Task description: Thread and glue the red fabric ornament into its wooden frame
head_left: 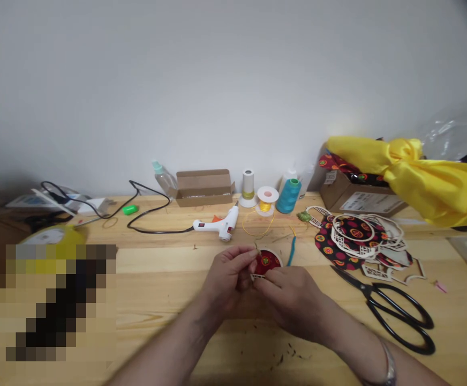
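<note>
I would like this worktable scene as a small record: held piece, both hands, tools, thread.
Held piece: round dark-red patterned fabric piece with pale rim
Left hand: fingers pinched at its left edge
Right hand: fingers closed at its near edge
Tools: white corded glue gun, beyond the hands; large black scissors with looped handles, to the right
Thread: teal thread cone; white spool of yellow thread

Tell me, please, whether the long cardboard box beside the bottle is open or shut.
Open: the long cardboard box has its lid raised at the back, exposing its inside.
</note>
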Tool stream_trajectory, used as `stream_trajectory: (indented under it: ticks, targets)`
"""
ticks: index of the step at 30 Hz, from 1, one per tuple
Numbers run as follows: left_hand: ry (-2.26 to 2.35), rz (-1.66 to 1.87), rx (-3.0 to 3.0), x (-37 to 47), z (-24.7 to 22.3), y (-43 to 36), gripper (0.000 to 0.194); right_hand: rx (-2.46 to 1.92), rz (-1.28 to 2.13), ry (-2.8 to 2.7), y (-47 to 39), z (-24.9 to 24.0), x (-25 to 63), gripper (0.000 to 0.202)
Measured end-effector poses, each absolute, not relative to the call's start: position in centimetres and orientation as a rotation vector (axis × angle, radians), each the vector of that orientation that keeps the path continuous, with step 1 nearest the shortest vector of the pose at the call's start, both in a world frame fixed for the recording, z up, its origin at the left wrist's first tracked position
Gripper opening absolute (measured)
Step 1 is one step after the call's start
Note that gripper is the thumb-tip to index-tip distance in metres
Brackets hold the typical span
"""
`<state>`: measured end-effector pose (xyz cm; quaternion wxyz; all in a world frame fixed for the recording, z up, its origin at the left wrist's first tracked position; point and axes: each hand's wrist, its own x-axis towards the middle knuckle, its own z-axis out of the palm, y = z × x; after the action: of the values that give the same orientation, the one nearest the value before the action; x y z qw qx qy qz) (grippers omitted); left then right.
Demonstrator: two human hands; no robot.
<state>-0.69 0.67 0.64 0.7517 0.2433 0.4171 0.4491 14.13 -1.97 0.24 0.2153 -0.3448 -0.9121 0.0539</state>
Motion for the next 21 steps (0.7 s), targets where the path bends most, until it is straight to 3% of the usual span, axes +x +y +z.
stream_trajectory:
  ticks: [7, 11, 21]
  targets:
    - [1.079, 0.901, 0.735, -0.5, 1.5, 0.3, 0.017, -1.312, 0.971, -1.599, -0.1, 1.8, 14.8, 0.017]
    - [1.116, 0.855, 0.859, -0.3, 2.1, 0.1, 0.015, -1.219, 1.549, -1.144, 0.4, 1.7, 14.4, 0.018]
    - [1.096, 0.79, 0.894, -0.1, 2.2, -0.1, 0.012, -1.027, 1.788, -0.949, 0.2, 0.8, 14.3, 0.02]
